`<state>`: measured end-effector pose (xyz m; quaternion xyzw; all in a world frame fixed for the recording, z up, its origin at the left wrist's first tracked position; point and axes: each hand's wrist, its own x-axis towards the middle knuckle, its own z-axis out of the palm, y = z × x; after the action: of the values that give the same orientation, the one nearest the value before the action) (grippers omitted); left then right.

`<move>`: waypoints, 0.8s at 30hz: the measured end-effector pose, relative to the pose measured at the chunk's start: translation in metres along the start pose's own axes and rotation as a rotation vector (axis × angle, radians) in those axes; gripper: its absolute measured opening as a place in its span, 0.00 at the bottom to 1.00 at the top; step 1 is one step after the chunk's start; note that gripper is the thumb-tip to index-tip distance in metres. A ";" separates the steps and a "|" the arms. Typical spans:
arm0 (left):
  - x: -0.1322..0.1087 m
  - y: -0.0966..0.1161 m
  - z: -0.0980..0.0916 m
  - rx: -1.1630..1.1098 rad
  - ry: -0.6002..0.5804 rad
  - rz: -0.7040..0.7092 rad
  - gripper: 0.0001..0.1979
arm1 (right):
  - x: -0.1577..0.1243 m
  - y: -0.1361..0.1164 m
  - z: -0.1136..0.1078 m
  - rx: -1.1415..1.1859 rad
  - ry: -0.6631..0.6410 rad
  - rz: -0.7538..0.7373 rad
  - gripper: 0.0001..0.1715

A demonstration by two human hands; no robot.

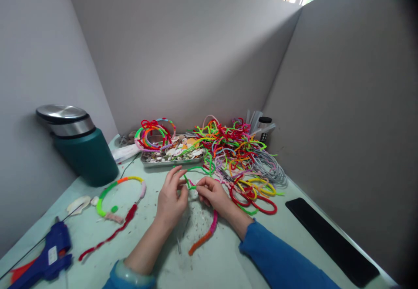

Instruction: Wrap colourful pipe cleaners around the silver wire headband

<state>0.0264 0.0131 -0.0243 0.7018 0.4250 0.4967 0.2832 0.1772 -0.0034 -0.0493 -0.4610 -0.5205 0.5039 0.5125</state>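
Above the middle of the table, my left hand (pixel 172 196) has its fingers curled at a green pipe cleaner (pixel 196 168), which loops up and away between the hands. My right hand (pixel 214 195) pinches the same green strand near a short pink piece. From under the right hand a curved band (pixel 206 236) wrapped in pink and orange fuzz hangs towards me. To the left lies a colourful wrapped hoop (pixel 101 197) with a gap, a loose red pipe cleaner (pixel 112 236) trailing from one end.
A tangled pipe cleaner heap (pixel 228 138), red-handled scissors (pixel 269 206) and grey wire hoops (pixel 272 167) occupy the back right. Behind my left hand is a metal tray (pixel 153 164) of buttons. A green bottle (pixel 86 156), blue glue gun (pixel 57 249) and black strip (pixel 329 239) flank the work.
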 end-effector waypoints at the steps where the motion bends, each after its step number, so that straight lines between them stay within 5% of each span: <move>1: 0.000 -0.002 0.000 0.031 0.049 -0.037 0.14 | 0.000 0.000 0.000 0.003 0.004 0.004 0.08; 4: 0.001 -0.011 -0.001 0.081 0.046 -0.211 0.10 | 0.000 0.001 0.000 0.010 0.005 0.009 0.08; 10: 0.002 -0.020 0.004 -0.130 -0.234 -0.375 0.18 | 0.000 0.000 0.000 -0.004 0.008 -0.008 0.09; 16: 0.005 -0.008 0.003 -0.462 -0.271 -0.557 0.17 | -0.001 -0.002 -0.001 -0.012 -0.005 -0.025 0.09; 24: 0.005 -0.005 0.003 -0.583 -0.283 -0.519 0.18 | -0.002 -0.005 0.000 0.006 -0.003 -0.041 0.09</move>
<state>0.0287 0.0201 -0.0274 0.5231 0.3861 0.4069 0.6416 0.1779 -0.0053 -0.0440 -0.4479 -0.5292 0.4956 0.5232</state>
